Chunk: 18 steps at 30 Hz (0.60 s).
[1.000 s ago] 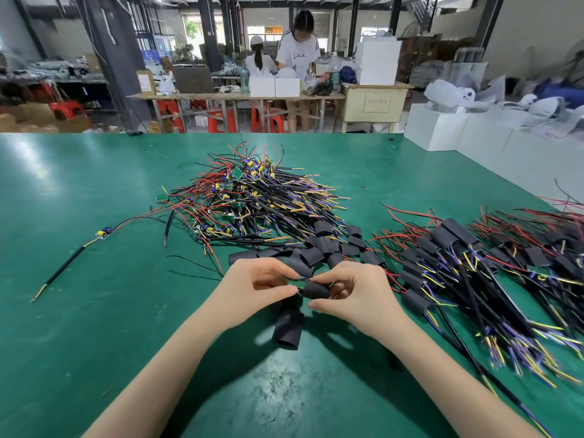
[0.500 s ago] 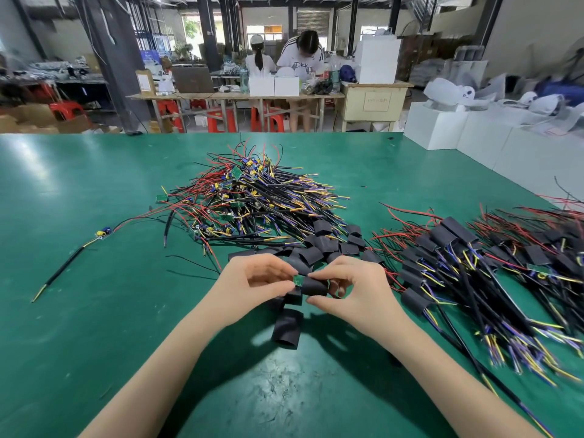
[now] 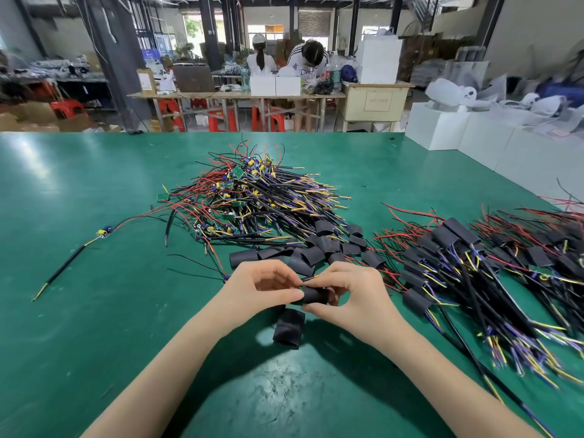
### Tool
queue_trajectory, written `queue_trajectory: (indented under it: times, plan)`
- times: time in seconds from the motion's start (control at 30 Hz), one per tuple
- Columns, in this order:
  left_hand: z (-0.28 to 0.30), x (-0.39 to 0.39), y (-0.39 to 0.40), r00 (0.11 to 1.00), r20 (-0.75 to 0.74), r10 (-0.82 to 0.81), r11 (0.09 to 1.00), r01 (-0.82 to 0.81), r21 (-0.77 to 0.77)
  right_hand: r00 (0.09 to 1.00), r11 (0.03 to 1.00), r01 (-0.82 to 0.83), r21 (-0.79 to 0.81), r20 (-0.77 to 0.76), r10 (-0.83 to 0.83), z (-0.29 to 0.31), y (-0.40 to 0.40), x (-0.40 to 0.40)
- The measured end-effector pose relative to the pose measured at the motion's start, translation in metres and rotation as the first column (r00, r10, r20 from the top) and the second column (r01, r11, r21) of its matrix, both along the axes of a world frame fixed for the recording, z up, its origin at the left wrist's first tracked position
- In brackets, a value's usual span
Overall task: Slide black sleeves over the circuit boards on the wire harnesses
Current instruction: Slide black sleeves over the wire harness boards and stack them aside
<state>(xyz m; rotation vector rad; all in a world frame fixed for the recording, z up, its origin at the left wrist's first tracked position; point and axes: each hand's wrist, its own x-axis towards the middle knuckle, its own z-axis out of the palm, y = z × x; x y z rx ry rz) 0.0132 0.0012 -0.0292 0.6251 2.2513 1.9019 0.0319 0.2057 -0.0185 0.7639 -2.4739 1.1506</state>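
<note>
At six o'clock on the bench (image 3: 94, 311), my left hand (image 3: 256, 295) and right hand (image 3: 350, 298) pinch a sleeve (image 3: 313, 295), mid-slide, I judge; next, seating it over the hidden board.

Two hands, the left hand (image 3: 259, 290) and the right hand (image 3: 350, 294), meet at frame centre. Two piles of wire harnesses: a bare pile (image 3: 252, 200) at upper centre and a sleeved pile (image 3: 493, 263) at right. One lone harness (image 3: 72, 257) lies at left. Loose black sleeves (image 3: 311, 248), too overlapped to count. Two people (image 3: 284, 61) in the background.
</note>
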Motion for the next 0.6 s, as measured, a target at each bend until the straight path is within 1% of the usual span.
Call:
queue_trajectory:
  times: [0.13, 0.2, 0.3, 0.37, 0.47, 0.6]
  plan:
    - [-0.0014, 0.0006, 0.0015, 0.999, 0.025, -0.021, 0.999, 0.020, 0.032, 0.999, 0.999, -0.032, -0.022, -0.022, 0.031, -0.0005, 0.0009, -0.0002]
    - [-0.0017, 0.0002, 0.0015, 0.998, 0.060, -0.033, 0.999, 0.030, 0.038, 0.998, 0.998, -0.060, -0.030, -0.035, 0.059, 0.0003, 0.0029, -0.0003]
    - [-0.0019, 0.0002, 0.0000, 0.978, 0.166, -0.128, 0.990, 0.117, 0.073, 0.986, 0.989, -0.143, -0.035, -0.085, 0.140, 0.0015, 0.0041, 0.0017]
    - [-0.0020, 0.0009, -0.0014, 0.960, 0.198, -0.198, 0.978, 0.179, 0.110, 0.973, 0.983, -0.184, -0.020, -0.149, 0.179, 0.0016, 0.0022, 0.0039]
    - [0.0002, 0.0016, -0.0029, 0.955, 0.180, -0.235, 0.967, 0.211, 0.143, 0.961, 0.977, -0.210, -0.040, -0.194, 0.199, 0.0028, -0.0001, 0.0055]
    - [0.0023, 0.0016, -0.0025, 0.962, 0.136, -0.236, 0.968, 0.219, 0.123, 0.953, 0.974, -0.223, -0.037, -0.218, 0.210, 0.0043, -0.0007, 0.0056]
